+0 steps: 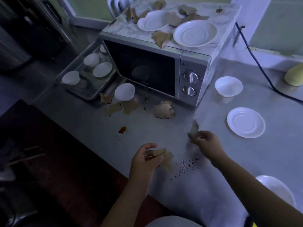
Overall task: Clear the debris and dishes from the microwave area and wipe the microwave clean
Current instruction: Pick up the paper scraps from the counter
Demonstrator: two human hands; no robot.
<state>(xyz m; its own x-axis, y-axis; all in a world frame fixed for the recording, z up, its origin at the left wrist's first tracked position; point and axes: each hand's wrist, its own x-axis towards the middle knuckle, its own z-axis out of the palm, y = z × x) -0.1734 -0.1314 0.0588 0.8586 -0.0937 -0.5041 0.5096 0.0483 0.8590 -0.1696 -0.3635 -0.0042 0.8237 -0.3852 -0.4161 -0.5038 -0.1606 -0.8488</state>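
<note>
A silver microwave [193, 63] stands on a grey counter [147, 131], door closed. On its top lie two white plates [195, 32] [153, 20] among torn brown paper scraps [161, 38]. More brown scraps [164, 110] lie in front of it beside an upturned white bowl [124, 91]. My left hand [146, 158] grips a bunch of brown scraps [165, 157] near the counter's front edge. My right hand [207, 142] pinches another brown scrap [194, 130] just above the counter.
A metal tray [72, 86] left of the microwave holds three upturned bowls. Right of it sit a white bowl [228, 86] and a saucer [246, 122]; another bowl [277, 187] is near my right arm. A brown stain [122, 129], dark crumbs [186, 164] and a black cable [255, 59] are on the counter.
</note>
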